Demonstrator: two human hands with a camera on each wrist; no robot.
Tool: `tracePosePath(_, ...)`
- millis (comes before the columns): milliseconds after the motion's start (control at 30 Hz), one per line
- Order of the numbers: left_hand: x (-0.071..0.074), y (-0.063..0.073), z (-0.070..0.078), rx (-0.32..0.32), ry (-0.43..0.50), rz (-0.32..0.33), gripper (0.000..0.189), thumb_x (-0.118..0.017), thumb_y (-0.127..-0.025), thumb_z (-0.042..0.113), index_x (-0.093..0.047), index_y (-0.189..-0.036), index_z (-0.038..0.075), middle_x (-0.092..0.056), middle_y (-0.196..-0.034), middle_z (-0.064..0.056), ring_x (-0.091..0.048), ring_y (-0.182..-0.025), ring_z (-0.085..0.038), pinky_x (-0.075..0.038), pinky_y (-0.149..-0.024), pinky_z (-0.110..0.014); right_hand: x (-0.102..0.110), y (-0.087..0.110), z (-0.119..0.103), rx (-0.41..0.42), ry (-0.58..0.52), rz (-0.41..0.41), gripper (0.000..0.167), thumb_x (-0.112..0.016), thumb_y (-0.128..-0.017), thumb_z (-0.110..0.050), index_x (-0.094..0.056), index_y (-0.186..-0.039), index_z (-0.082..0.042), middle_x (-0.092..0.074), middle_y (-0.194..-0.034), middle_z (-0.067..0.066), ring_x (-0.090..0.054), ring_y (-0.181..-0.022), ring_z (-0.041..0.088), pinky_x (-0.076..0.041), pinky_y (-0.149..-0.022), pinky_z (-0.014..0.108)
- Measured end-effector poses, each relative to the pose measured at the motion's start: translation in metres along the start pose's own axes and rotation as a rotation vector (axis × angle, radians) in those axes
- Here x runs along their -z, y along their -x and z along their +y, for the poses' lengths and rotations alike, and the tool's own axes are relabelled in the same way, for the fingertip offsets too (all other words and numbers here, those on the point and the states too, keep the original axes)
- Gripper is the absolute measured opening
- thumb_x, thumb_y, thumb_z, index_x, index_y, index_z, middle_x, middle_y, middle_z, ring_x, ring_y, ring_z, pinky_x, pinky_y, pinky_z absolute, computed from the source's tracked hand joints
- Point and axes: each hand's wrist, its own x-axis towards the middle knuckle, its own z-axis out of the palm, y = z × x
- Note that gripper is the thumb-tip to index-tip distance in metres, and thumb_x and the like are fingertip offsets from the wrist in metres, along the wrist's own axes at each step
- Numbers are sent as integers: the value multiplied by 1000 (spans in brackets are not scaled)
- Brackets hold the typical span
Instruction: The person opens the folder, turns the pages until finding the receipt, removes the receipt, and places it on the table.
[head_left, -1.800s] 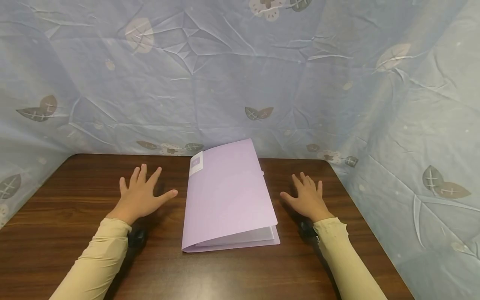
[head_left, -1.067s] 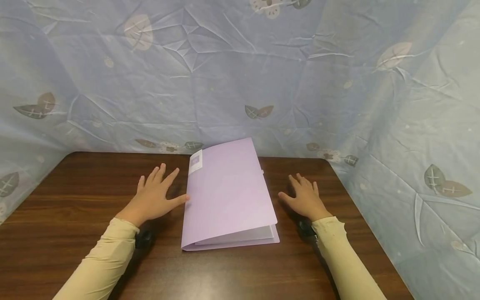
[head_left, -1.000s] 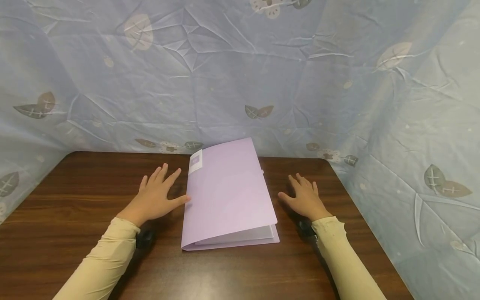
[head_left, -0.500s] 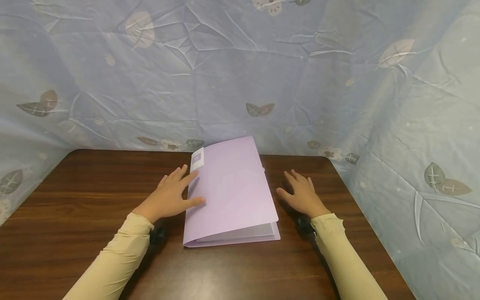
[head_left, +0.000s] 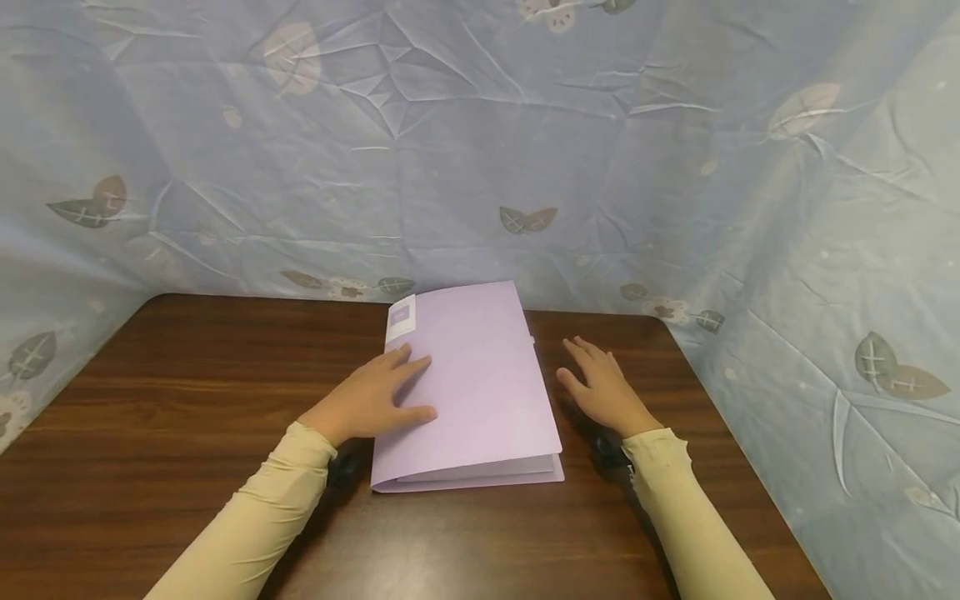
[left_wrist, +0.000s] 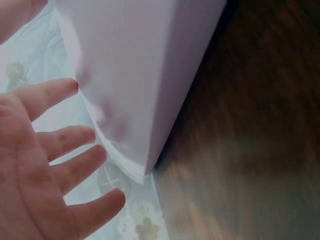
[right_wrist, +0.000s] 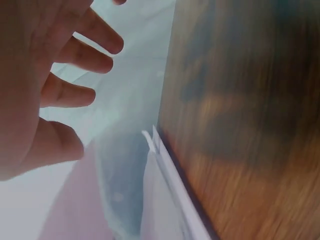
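Folder (head_left: pixel 480 392) lies on table (head_left: pixel 450 550), gaping at near R corner, sheets (head_left: pixel 517 467) inside. Prob. light, bendy cover, a bit slippery; best hold: spine + loose R edge. L hand (head_left: pixel 367 396) spread over spine side, no grip, contact unclear; R hand (head_left: pixel 600 387) loosely spread, off R edge, holds nothing. Label (head_left: pixel 402 317) far L; cloth (head_left: pixel 465 150) behind.

The label (head_left: pixel 401 318) on the folder (head_left: pixel 487 375) is illegible.

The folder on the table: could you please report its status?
Left hand over folder, fingers spread, contact unclear. Right hand apart, right of folder, holding nothing. Folder on table, cover slightly raised. No obstacle seen.
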Motion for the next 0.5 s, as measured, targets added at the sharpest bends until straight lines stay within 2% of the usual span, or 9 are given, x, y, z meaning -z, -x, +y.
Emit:
tracePosePath(167, -2, -3, 5, 36, 6, -40, 86, -67, -92, 63, -43, -159, 14, -29, -165, -26, -29, -152, -47, -29, -120, -60, -2, -1, -9, 37, -67, -20, 61, -51, -109, -33, -37, -158, -1, -33, -164, 26, -28, -152, 44, -13, -122, 65)
tracePosePath(367, -5, -5, 7, 41, 1, -44, 85, -67, -92, 62, -44, -158, 16, -28, -165, -27, -29, -151, -48, -30, -119, -61, -9, 0, -18, 33, -96, -137, 68, -53, -106, -45, -34, -162, -10, -27, -169, 16, -24, -155, 40, -22, -121, 64)
tracePosePath(500, -6, -4, 7, 40, -1, -43, 83, -69, -92, 60, -45, -158, 15, -28, -165, -28, -29, -151, -48, -30, -119, -61, -13, 0, -22, 54, -100, -193, 71, -55, -105, -48, -34, -162, -11, -25, -170, 15, -24, -155, 39, -24, -121, 63)
